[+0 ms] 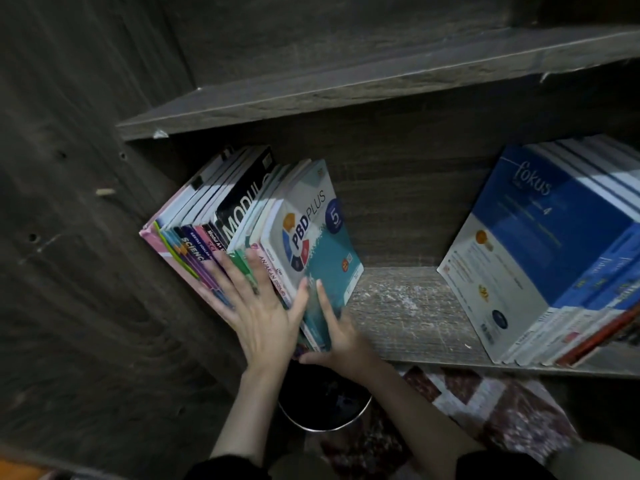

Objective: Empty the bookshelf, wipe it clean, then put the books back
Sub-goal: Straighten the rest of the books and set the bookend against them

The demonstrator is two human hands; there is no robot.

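On the shelf (398,306), the left books (207,216) lean against the left wall, spines near. The left hand (263,320) lies flat on those spines, fingers straight and spread. Just right, the PBD book (311,230) is outermost in that row; the right hand (343,341) grips its near end, fingers on the cover, thumb underneath. Past a bare, scuffed stretch, the right books (540,237) lean, a blue one outermost. Below are a bin (325,403) and a rug (485,403).
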